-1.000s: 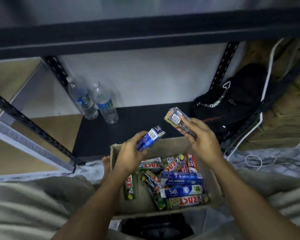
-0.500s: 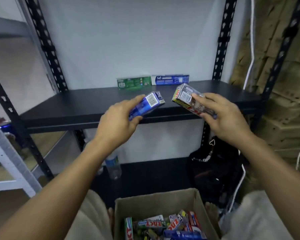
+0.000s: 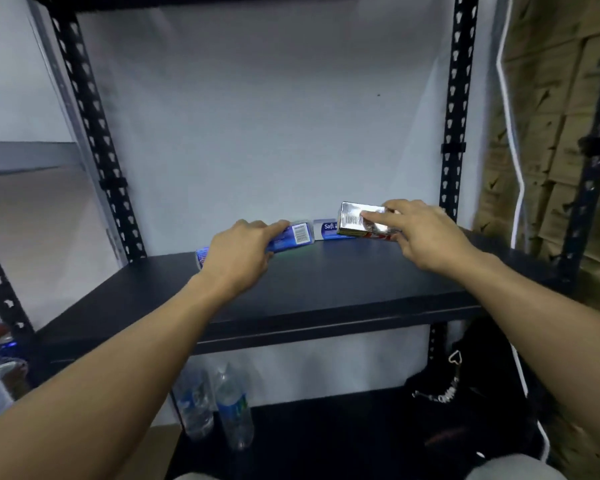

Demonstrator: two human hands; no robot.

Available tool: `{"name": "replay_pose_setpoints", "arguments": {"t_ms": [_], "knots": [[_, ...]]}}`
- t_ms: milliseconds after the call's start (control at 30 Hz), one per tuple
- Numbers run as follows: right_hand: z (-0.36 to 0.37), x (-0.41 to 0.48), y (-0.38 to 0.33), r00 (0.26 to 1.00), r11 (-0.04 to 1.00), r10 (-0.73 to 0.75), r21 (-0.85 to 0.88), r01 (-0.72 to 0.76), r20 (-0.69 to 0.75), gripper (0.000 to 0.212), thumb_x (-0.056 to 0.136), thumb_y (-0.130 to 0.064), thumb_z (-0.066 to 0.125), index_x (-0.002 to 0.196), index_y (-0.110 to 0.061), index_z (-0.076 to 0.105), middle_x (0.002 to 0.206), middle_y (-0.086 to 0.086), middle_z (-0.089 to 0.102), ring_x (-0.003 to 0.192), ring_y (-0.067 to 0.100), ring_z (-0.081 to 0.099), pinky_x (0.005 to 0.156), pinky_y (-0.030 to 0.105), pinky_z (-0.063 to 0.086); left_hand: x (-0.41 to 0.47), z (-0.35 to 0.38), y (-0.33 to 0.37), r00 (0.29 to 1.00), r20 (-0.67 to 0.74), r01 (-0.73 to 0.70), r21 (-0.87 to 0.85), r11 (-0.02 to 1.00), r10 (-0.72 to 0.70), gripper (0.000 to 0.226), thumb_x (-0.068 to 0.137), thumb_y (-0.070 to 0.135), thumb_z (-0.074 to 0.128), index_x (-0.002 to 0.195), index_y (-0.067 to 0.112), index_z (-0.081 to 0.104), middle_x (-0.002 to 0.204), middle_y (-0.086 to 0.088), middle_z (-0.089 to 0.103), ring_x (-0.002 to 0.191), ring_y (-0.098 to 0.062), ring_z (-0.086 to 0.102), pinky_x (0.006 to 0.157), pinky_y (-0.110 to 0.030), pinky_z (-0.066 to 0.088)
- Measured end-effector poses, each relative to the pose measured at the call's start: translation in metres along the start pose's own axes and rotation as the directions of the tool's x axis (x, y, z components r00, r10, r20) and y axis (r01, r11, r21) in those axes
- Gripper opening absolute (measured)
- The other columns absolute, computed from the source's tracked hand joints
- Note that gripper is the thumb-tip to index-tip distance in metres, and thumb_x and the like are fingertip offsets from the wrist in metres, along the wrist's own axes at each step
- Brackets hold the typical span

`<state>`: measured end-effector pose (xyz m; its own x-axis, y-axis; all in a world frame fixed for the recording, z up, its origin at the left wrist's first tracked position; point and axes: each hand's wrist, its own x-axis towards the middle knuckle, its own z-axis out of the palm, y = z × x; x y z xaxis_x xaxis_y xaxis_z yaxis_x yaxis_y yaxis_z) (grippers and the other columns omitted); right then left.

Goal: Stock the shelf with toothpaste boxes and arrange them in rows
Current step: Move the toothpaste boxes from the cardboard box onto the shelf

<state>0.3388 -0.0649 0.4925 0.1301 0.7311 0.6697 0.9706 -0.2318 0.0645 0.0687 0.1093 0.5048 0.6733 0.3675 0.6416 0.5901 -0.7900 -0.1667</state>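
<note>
My left hand [image 3: 238, 252] grips a blue toothpaste box [image 3: 293, 235], lying low over the back of the black shelf [image 3: 326, 289]. My right hand [image 3: 420, 233] holds a silver and red toothpaste box [image 3: 355, 223] just above the shelf, near its back right. Behind that box a blue Safi box [image 3: 328, 229] stands against the white wall. The green box at the back is hidden behind my left hand and its box.
Black perforated uprights [image 3: 94, 133] frame the shelf. On the lower level stand two water bottles [image 3: 219, 407] and a black bag [image 3: 465, 393]. A white cable [image 3: 510, 133] hangs at the right beside a wooden wall.
My view rose from the carton on the floor to the shelf. Both hands carried their boxes up and forward to the back of the shelf. The carton left the view.
</note>
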Motion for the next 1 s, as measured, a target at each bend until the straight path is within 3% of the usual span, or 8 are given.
{"name": "replay_pose_setpoints", "arguments": {"t_ms": [100,200,433,667,833,1000], "knots": [[0.022,0.025,0.007,1.0,0.999,0.008,-0.042,-0.008,0.012,0.068,0.084,-0.002,0.055,0.139,-0.043,0.049,0.13,0.0,0.054,0.111,0.03,0.052,0.093,0.046,0.04,0.018,0.035,-0.017,0.996,0.002,-0.085,0.11,0.99,0.086,0.056,0.09,0.019,0.062,0.14,0.037,0.046,0.115,0.003,0.067,0.097,-0.029,0.058,0.065,-0.035,0.041],[0.047,0.047,0.012,0.999,0.998,0.036,-0.058,-0.034,0.03,0.076,0.081,0.003,0.055,0.138,-0.046,0.047,0.131,-0.002,0.051,0.119,0.026,0.046,0.106,0.05,0.028,0.03,0.07,-0.033,0.994,-0.002,-0.104,0.179,0.978,0.106,0.053,0.091,0.019,0.062,0.14,0.034,0.047,0.115,0.003,0.067,0.097,-0.029,0.058,0.065,-0.035,0.038],[0.097,0.08,0.018,0.994,0.998,0.057,-0.029,-0.054,0.092,0.087,0.075,0.009,0.051,0.141,-0.047,0.043,0.137,-0.005,0.046,0.128,0.025,0.039,0.116,0.056,0.014,0.057,0.132,-0.058,0.999,-0.003,-0.04,0.128,0.991,0.041,0.061,0.083,0.007,0.061,0.139,0.029,0.053,0.116,0.003,0.069,0.1,-0.03,0.06,0.072,-0.039,0.047],[0.14,0.097,0.025,0.987,0.999,0.05,-0.017,-0.047,0.153,0.081,0.081,0.002,0.051,0.142,-0.051,0.039,0.134,-0.007,0.046,0.121,0.023,0.041,0.108,0.048,0.028,0.084,0.162,-0.077,1.0,-0.017,-0.018,0.167,0.986,0.021,0.054,0.083,0.011,0.067,0.132,0.03,0.058,0.107,-0.001,0.069,0.098,-0.03,0.058,0.08,-0.042,0.04],[0.147,0.11,0.033,0.957,1.0,0.019,-0.029,-0.011,0.29,0.074,0.089,-0.005,0.047,0.144,-0.052,0.033,0.139,-0.009,0.043,0.122,0.023,0.042,0.1,0.047,0.035,0.096,0.174,-0.087,0.998,0.044,0.026,0.163,0.986,-0.034,0.053,0.09,0.016,0.06,0.138,0.037,0.05,0.116,0.001,0.062,0.107,-0.027,0.051,0.081,-0.04,0.04],[0.16,0.124,0.041,0.95,1.0,0.005,-0.001,-0.005,0.311,0.07,0.09,-0.005,0.046,0.142,-0.052,0.039,0.139,-0.01,0.045,0.12,0.023,0.041,0.098,0.044,0.035,0.102,0.184,-0.102,0.997,0.031,0.07,0.007,0.997,-0.071,0.049,0.087,0.022,0.07,0.132,0.036,0.06,0.12,0.003,0.066,0.105,-0.029,0.052,0.082,-0.042,0.043]]}}
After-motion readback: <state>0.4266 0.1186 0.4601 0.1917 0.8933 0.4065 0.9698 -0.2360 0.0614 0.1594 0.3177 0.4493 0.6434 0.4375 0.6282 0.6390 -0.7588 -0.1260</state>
